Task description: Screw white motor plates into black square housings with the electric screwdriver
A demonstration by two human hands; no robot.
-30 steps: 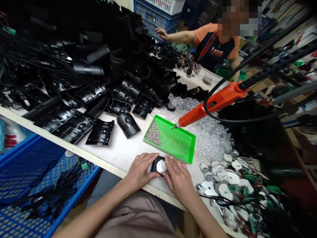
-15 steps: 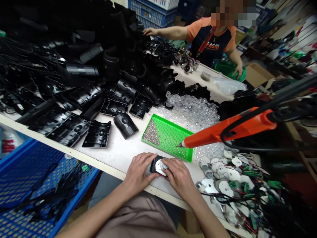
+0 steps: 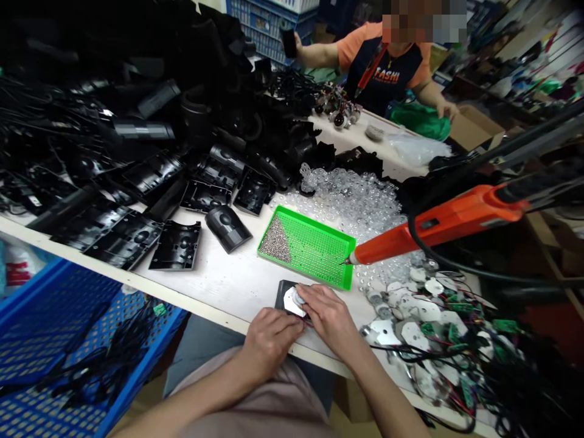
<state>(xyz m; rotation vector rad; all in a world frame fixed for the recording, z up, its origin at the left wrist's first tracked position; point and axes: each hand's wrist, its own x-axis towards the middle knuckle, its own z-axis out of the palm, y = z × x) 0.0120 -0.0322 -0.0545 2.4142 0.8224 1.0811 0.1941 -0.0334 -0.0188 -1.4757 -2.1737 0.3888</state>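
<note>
At the near edge of the tabletop [image 3: 232, 286], just below the green perforated tray [image 3: 314, 239], a small black plastic shell [image 3: 283, 291] is lying with a white-plated motor [image 3: 291, 302] sitting on it. The step in hand seems to be seating this motor in the shell and arranging its thin wires [image 3: 297, 318] along the near side. The next move seems to be calling for steady pressure on the plate, with the wires kept clear of the shell's rim.

The right hand [image 3: 329, 310] is reaching in from the right, palm down, its fingertips closing on the motor's grey round part. The left hand [image 3: 270, 336] is resting at the near side of the shell, knuckles up and fingers bunched together; they are hiding their own tips, so whether they are pinching the wires I cannot tell. Beyond, an orange electric screwdriver [image 3: 424, 225] is slanting over the tray's right edge, untouched by either hand.
</note>
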